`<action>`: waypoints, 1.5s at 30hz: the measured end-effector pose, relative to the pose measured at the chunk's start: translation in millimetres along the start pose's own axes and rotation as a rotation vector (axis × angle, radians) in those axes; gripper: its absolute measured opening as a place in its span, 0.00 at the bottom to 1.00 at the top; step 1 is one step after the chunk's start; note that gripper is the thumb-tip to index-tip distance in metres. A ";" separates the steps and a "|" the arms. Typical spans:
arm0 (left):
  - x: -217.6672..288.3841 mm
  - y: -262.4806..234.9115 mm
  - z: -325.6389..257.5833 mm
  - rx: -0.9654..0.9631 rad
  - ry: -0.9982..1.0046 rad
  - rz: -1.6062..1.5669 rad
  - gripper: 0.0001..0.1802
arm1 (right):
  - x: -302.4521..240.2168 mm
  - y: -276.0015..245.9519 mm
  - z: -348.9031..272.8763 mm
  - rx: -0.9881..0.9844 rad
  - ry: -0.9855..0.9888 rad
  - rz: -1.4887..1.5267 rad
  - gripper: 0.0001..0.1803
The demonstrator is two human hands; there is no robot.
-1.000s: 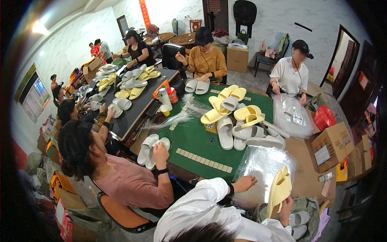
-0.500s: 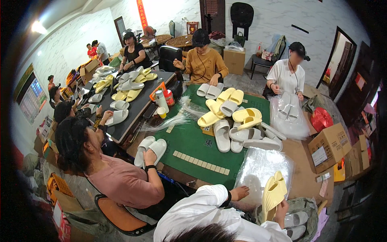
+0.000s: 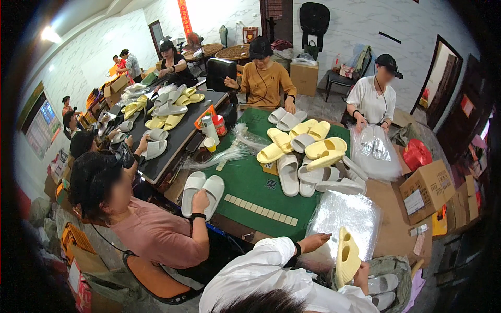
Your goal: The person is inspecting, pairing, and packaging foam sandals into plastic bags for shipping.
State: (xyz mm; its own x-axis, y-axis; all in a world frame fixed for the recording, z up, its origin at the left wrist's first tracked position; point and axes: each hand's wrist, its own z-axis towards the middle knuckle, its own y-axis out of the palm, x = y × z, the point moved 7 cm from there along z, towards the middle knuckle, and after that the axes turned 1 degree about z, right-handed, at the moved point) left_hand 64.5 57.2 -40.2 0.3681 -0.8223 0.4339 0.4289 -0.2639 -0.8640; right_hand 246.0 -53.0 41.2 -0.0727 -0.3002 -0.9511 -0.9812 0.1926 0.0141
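My right hand (image 3: 361,275) grips a pair of yellow slippers (image 3: 346,258), held upright with their soles nearly together, above the edge of the stack of clear plastic bags (image 3: 342,214). My left hand (image 3: 314,242) is stretched out over the near-left part of that stack, fingers extended and holding nothing. I cannot tell whether it touches the plastic. Beyond the bags, yellow slippers (image 3: 326,148) and grey slippers (image 3: 288,175) lie heaped on the green table mat (image 3: 242,180). Below my right hand, an open sack (image 3: 401,271) holds grey slippers (image 3: 382,283).
On the left, a person in pink (image 3: 156,224) holds grey slippers (image 3: 203,192). Across the table, a person in mustard (image 3: 269,83) reaches toward pale slippers (image 3: 288,120). At right, another person handles bagged slippers (image 3: 374,143). A cardboard box (image 3: 427,189) stands at the right edge.
My left hand has lifted and straightened rightward over the bags. The yellow slippers have turned and shifted slightly left and down. The mustard-clad person's pale pair slid right; the pink-clad person's slippers moved slightly.
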 end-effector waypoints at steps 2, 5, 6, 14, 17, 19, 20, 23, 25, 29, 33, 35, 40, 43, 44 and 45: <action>-2.9 -4.6 -0.3 0.033 0.023 0.013 0.25 | 15.3 -2.1 4.2 -0.054 -0.006 -0.049 0.07; -10.7 -21.1 1.8 0.021 -0.128 -0.237 0.24 | 7.9 7.9 -0.7 -0.159 0.012 -0.179 0.07; -17.7 -20.3 0.3 -0.021 -0.301 -0.497 0.24 | 4.4 14.0 -5.5 -0.210 0.032 -0.261 0.07; -12.7 -12.7 17.6 -0.083 0.042 0.102 0.04 | 45.0 0.4 6.0 -0.245 0.106 -0.167 0.07; -9.1 -24.0 19.5 -0.013 0.036 0.090 0.05 | 15.1 11.0 -6.6 -0.273 0.122 -0.204 0.07; -4.6 -38.3 21.7 0.067 0.011 0.052 0.07 | 9.9 14.3 -10.2 -0.291 0.119 -0.194 0.08; -2.8 -39.9 23.5 0.066 0.013 0.052 0.07 | 10.3 13.1 -10.8 -0.267 0.135 -0.230 0.08; 1.2 -47.0 29.5 0.125 -0.001 -0.035 0.09 | 20.0 6.5 -6.6 -0.219 0.134 -0.265 0.09; 1.7 -54.7 31.6 0.167 -0.031 -0.059 0.09 | 13.3 11.1 -5.8 -0.193 0.117 -0.260 0.10; 13.5 -72.9 37.2 0.292 -0.004 -0.039 0.09 | 26.6 -3.0 8.7 -0.047 -0.022 -0.437 0.08; 41.2 -83.3 40.6 0.313 0.067 -0.051 0.07 | 14.2 -4.9 16.8 0.142 -0.254 -0.629 0.08; 57.6 -87.3 43.2 0.295 0.080 -0.036 0.07 | 4.1 -4.0 9.5 0.273 -0.310 -0.540 0.10; 81.7 -79.1 39.0 0.283 0.106 -0.023 0.11 | 28.2 -10.1 17.2 0.298 -0.349 -0.685 0.01; 99.7 -83.1 37.9 0.270 0.172 -0.059 0.12 | 16.9 0.1 12.2 0.343 -0.432 -0.614 0.01; 104.9 -83.7 38.0 0.254 0.200 -0.067 0.12 | 10.7 4.1 10.0 0.362 -0.477 -0.566 0.02; 112.9 -95.1 37.8 0.291 0.248 -0.065 0.12 | 24.5 -3.5 16.7 0.344 -0.417 -0.511 0.03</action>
State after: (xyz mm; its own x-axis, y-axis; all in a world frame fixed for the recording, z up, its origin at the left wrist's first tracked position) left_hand 96.5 8.5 100.6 0.1373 -0.9150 0.3793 0.6737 -0.1945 -0.7130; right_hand 250.7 -45.4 12.7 0.5187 -0.0644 -0.8525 -0.7583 0.4260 -0.4935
